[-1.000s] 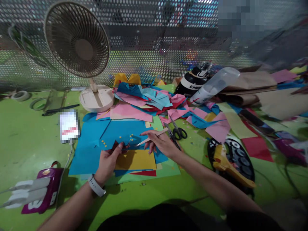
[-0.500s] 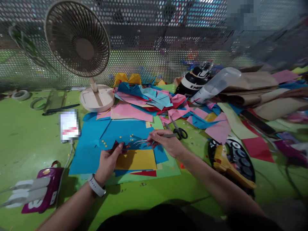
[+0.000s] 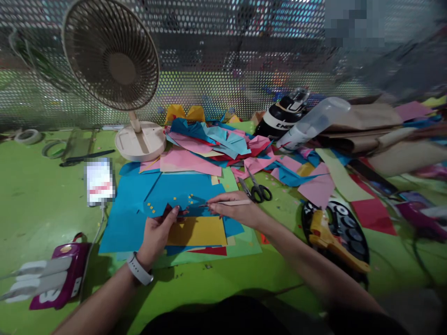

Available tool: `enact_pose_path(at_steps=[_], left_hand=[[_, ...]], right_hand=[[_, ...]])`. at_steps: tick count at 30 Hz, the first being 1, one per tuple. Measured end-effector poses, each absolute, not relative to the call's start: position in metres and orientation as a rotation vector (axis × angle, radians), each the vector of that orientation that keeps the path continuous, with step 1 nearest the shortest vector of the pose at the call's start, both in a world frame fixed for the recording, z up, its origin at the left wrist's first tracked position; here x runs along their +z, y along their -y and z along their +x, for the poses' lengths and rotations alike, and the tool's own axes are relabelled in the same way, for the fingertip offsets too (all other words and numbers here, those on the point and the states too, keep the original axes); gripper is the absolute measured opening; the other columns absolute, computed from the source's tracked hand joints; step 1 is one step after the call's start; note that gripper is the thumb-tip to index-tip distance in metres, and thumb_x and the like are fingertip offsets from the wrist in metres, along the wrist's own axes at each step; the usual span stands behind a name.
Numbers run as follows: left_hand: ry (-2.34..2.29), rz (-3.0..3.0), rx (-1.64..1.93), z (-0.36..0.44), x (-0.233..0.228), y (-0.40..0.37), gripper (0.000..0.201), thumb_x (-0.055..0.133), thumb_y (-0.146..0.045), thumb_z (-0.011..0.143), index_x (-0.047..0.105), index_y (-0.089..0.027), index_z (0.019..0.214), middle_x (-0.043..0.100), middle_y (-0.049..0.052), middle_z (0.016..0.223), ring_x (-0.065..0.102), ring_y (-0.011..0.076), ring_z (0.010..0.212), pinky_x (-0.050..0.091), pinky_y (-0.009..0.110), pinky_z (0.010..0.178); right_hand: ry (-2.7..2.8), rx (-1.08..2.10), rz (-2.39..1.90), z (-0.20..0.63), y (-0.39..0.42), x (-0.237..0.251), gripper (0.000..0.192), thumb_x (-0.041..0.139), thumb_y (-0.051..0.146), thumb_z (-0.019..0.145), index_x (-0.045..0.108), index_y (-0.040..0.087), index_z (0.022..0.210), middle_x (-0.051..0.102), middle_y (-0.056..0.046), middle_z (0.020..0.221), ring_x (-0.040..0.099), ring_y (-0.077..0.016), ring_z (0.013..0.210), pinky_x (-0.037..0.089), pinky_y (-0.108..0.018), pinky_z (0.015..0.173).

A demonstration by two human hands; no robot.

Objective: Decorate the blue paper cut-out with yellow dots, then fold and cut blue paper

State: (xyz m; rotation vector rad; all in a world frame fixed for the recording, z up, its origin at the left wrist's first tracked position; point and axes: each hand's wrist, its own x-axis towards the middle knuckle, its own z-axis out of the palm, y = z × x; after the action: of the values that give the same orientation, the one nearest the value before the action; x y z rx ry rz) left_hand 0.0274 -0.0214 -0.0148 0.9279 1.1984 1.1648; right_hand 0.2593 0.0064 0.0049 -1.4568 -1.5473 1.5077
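Observation:
My left hand [image 3: 158, 232] is closed on a small dark piece of paper [image 3: 168, 210], pinched by thumb and fingers; its exact shape is partly hidden. In my right hand [image 3: 240, 213] are metal tweezers [image 3: 235, 203], held like a pen, tips pointing left toward the dark piece. Whether the tips grip anything is too small to tell. Tiny yellow paper squares [image 3: 151, 208] lie scattered on the blue paper [image 3: 129, 223] just beyond both hands. Below them, between the hands, is a yellow paper rectangle [image 3: 200, 231].
Scissors [image 3: 260, 191] lie right of my right hand. A hot glue gun [image 3: 326, 237] rests on a round black tray [image 3: 356, 232]. Paper scraps [image 3: 209, 144], a fan [image 3: 139, 144] and bottles [image 3: 281, 118] stand behind. At left are a phone [image 3: 99, 181] and a purple power strip [image 3: 70, 274].
My right hand has shifted slightly left and turned, so the tweezers' tips are nearer the dark piece and their handle looks lighter. My left hand stays nearly still.

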Motion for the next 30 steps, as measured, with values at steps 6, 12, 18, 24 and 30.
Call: enact_pose_path(at_steps=[6,12,18,24,30], left_hand=[[-1.208,0.939,1.188,0.028,-0.017,0.021,0.019,0.073,-0.035,0.074,0.070,-0.017,0.075,0.073,0.001,0.076,0.068,0.0165,0.067,0.055,0.026,0.065],[-1.217,0.964,1.177,0.026,-0.022,0.022,0.021,0.072,-0.036,0.075,0.071,-0.016,0.081,0.075,0.004,0.080,0.069,0.0185,0.071,0.056,0.029,0.069],[-1.220,0.978,1.179,0.026,-0.021,0.021,0.021,0.072,-0.036,0.075,0.071,-0.015,0.080,0.075,0.005,0.083,0.069,0.0192,0.073,0.056,0.028,0.068],[-1.214,0.942,1.170,0.027,-0.019,0.021,0.021,0.073,-0.036,0.073,0.071,-0.016,0.078,0.074,0.003,0.077,0.068,0.0175,0.065,0.055,0.027,0.064],[-1.235,0.946,1.159,0.027,-0.016,0.021,0.021,0.073,-0.036,0.073,0.071,-0.016,0.078,0.074,0.004,0.077,0.066,0.0160,0.063,0.054,0.026,0.062]], right_hand=[[1.485,1.387,-1.370,0.254,-0.006,0.003,0.033,0.072,0.040,0.072,0.073,0.021,0.099,0.075,-0.005,0.087,0.071,-0.0207,0.078,0.057,-0.031,0.068],[1.392,1.240,-1.332,0.242,-0.007,-0.005,0.028,0.072,0.034,0.072,0.074,0.022,0.097,0.075,-0.003,0.084,0.068,-0.0185,0.073,0.055,-0.029,0.062],[1.465,1.183,-1.320,0.240,-0.009,-0.019,0.026,0.070,0.035,0.074,0.075,0.023,0.096,0.073,-0.001,0.076,0.065,-0.0155,0.062,0.050,-0.026,0.055],[1.630,1.055,-1.339,0.242,-0.009,-0.019,0.023,0.066,0.035,0.079,0.075,0.023,0.097,0.072,0.000,0.070,0.062,-0.0156,0.059,0.046,-0.026,0.053],[1.710,1.000,-1.364,0.241,-0.009,-0.024,0.025,0.060,0.038,0.083,0.074,0.024,0.098,0.074,-0.002,0.080,0.066,-0.0183,0.066,0.048,-0.028,0.055]])
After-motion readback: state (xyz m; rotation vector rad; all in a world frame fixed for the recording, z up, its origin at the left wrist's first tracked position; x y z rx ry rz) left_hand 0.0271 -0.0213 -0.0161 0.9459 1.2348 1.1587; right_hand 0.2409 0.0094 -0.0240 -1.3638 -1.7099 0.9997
